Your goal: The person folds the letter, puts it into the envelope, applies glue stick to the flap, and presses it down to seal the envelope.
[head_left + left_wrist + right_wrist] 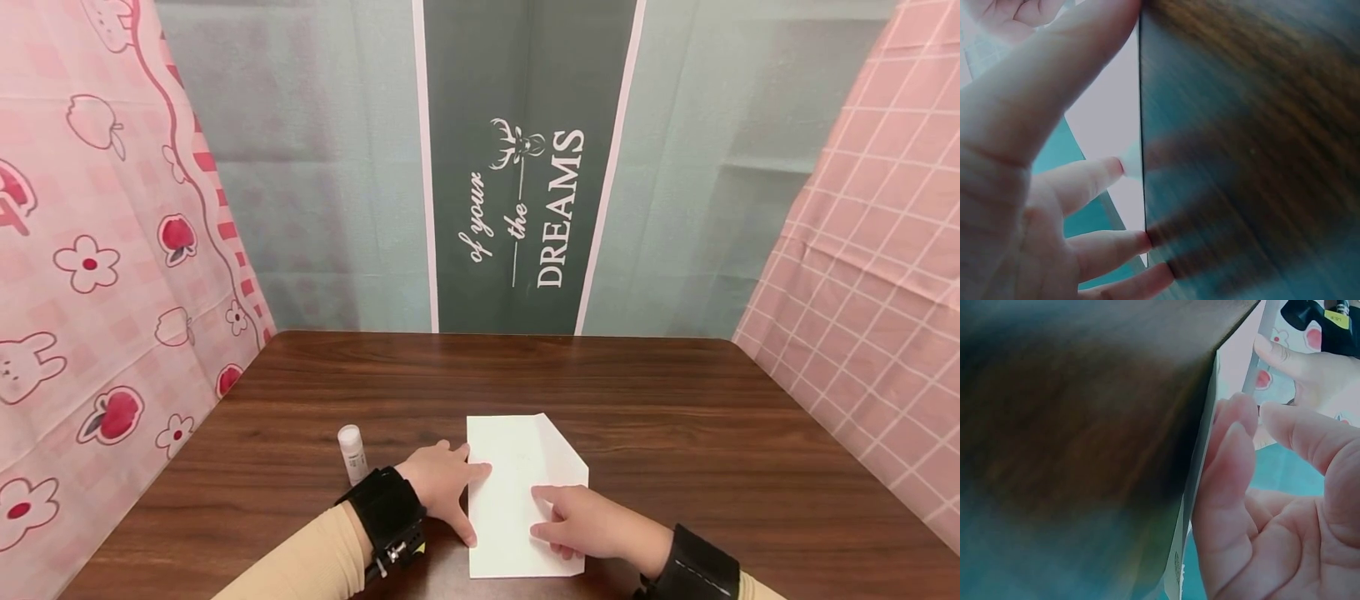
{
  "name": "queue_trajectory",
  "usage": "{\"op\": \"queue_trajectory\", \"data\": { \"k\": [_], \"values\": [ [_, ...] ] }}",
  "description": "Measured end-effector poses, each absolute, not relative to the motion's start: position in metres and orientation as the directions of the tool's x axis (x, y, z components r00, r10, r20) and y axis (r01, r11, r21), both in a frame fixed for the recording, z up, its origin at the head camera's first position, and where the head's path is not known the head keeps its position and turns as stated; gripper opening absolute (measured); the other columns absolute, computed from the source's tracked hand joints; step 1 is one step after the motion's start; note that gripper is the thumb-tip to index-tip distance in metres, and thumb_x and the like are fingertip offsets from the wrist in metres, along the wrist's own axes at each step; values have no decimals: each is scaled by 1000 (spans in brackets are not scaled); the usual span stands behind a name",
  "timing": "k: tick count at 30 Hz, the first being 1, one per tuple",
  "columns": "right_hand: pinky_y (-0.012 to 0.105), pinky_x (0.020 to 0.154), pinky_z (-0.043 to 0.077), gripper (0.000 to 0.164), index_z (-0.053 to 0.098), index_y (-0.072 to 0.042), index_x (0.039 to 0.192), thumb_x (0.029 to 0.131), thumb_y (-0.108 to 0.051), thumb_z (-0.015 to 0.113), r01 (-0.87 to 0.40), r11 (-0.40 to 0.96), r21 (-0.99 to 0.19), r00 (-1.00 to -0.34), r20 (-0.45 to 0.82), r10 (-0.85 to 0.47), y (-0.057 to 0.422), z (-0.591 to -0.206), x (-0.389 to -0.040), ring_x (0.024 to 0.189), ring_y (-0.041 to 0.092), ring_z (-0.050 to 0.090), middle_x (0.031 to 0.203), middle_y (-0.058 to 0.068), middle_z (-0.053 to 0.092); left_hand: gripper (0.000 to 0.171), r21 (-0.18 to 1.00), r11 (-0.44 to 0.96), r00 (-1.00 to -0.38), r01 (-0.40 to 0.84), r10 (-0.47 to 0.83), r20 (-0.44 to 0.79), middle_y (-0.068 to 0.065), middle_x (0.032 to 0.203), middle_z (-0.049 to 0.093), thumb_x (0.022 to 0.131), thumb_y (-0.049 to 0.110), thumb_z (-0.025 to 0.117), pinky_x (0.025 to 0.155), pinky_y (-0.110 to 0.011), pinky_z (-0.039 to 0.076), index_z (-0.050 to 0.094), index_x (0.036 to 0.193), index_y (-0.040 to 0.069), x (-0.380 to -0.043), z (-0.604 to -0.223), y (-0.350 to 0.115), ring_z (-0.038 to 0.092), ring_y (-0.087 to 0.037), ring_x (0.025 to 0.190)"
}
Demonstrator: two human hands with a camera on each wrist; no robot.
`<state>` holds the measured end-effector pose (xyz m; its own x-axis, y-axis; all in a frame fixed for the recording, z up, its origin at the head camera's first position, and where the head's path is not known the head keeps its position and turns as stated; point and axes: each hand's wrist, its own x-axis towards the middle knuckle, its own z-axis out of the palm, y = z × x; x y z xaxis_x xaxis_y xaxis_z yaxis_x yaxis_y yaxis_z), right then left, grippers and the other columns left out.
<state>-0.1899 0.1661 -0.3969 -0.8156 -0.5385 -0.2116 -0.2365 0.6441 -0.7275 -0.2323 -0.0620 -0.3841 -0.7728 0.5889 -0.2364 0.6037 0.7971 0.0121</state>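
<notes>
A white sheet of paper (506, 533) with slanted right-hand corners lies flat on the table; it looks folded, with layers at its right edge in the right wrist view. My left hand (438, 483) spreads its fingers along the left edge, thumb and fingertips touching paper and tabletop. On the right half of the sheet, my right hand (588, 521) rests with its index finger extended, the other fingers bent and nothing pinched between finger and thumb. Beyond my left wrist stands a white capped tube (353, 454), resembling a glue stick, its base partly hidden by the wrist strap.
The dark wooden table (637, 400) reaches back to a green curtain (322, 167) with white lettering on its dark middle band. Pink patterned cloth (90, 333) hangs at the left, and pink checked cloth (870, 275) at the right.
</notes>
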Motion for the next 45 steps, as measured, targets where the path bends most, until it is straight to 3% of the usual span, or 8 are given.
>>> {"op": "queue_trajectory", "data": {
  "k": [9, 14, 20, 28, 35, 40, 42, 45],
  "values": [
    [20, 41, 31, 53, 48, 10, 127, 87, -19, 65, -284, 654, -701, -804, -198, -561, 165, -399, -191, 41, 7, 42, 50, -5, 48, 88, 66, 804, -779, 591, 590, -215, -11, 134, 49, 57, 66, 76, 88, -42, 44, 51, 131, 24, -232, -386, -65, 49, -31, 112],
    [20, 40, 31, 54, 49, 10, 126, 85, -19, 67, -303, 674, -674, -807, -195, -557, 164, -400, -190, 40, 7, 41, 49, -5, 47, 78, 70, 781, -762, 620, 621, -184, -12, 135, 48, 65, 62, 73, 88, -44, 44, 53, 128, 20, -228, -389, -71, 51, -31, 115],
    [21, 41, 31, 53, 51, 9, 125, 85, -21, 68, -307, 688, -657, -807, -205, -555, 163, -397, -188, 40, 8, 41, 50, -4, 48, 62, -16, 713, -713, 701, 701, 3, -12, 132, 52, 76, 54, 68, 93, -46, 41, 59, 123, 15, -221, -383, -84, 51, -26, 118],
    [21, 42, 31, 53, 51, 8, 125, 85, -22, 68, -306, 706, -639, -811, -212, -544, 162, -398, -189, 40, 8, 40, 48, -4, 47, 61, -124, 729, -677, 673, 675, 294, -17, 130, 52, 77, 47, 70, 90, -51, 42, 59, 123, 8, -219, -353, -118, 53, -32, 113],
    [21, 44, 33, 47, 55, 6, 119, 85, -24, 67, -286, 726, -625, -819, -234, -524, 160, -396, -188, 41, 9, 42, 48, -3, 47, 58, -95, 833, -783, 546, 547, 298, -22, 122, 55, 77, 40, 73, 83, -49, 46, 59, 122, 5, -219, -334, -160, 55, -38, 105],
    [21, 44, 34, 24, 57, -3, 93, 86, -25, 66, -314, 716, -624, -810, -217, -544, 159, -393, -188, 42, 8, 43, 48, -4, 49, 52, -6, 878, -854, 479, 467, 231, -16, 110, 60, 77, 30, 75, 64, -39, 50, 60, 119, 4, -214, -331, -180, 61, -31, 84],
    [21, 45, 34, 25, 57, -4, 94, 86, -26, 66, -316, 712, -627, -811, -211, -546, 159, -392, -187, 43, 8, 44, 49, -4, 50, 50, 15, 885, -866, 465, 452, 215, -14, 106, 61, 76, 26, 75, 56, -36, 49, 60, 119, 4, -213, -331, -184, 62, -25, 76],
    [21, 44, 33, 44, 55, 8, 113, 86, -26, 66, -306, 710, -635, -815, -211, -540, 159, -389, -187, 43, 8, 44, 50, -3, 52, 47, 39, 887, -874, 460, 445, 197, -14, 104, 63, 77, 21, 75, 56, -35, 49, 61, 117, 3, -213, -333, -186, 64, -23, 76]
  ]
}}
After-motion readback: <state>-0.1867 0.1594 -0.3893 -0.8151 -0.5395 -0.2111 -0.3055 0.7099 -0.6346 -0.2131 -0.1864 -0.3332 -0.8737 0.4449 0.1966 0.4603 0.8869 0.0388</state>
